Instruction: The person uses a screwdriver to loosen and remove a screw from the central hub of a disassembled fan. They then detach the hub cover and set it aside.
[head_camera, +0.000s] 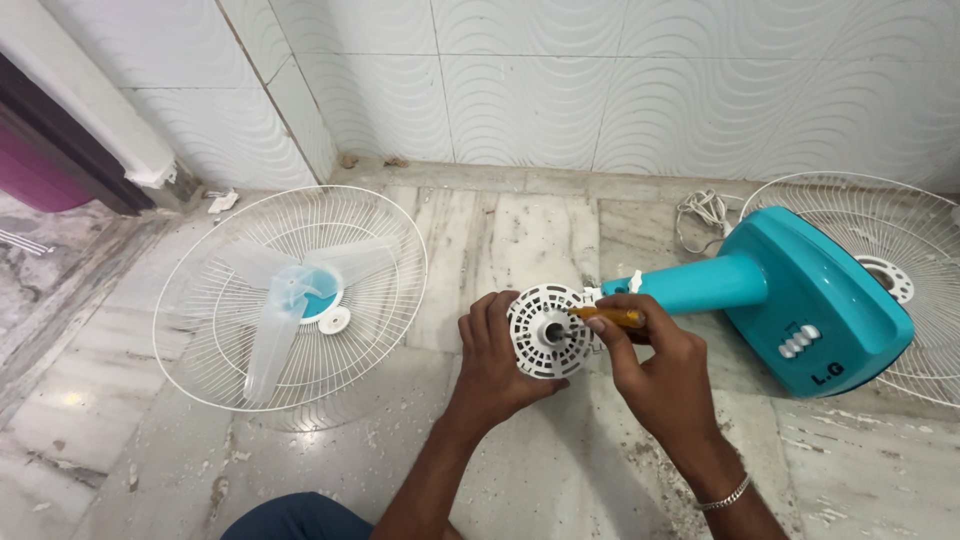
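- Nearest me, my left hand (497, 352) grips the white round motor cover (547, 331) by its left rim, holding it above the marble floor (500, 240).
- My right hand (645, 360) is clenched around a yellow-handled screwdriver (610, 317), its tip at the cover's right side.
- Just behind stands the teal fan body (790, 300) (lying on its side), its neck meeting the cover.
- Left, well apart, a white grille (200, 330) holds the translucent blades (285, 300).

The dusty veined marble floor (520, 230) carried a white wire fan guard (290, 300) at nine o'clock, a teal plastic fan body (790, 300) at three o'clock, and a coiled white cord (703, 212) at one o'clock.
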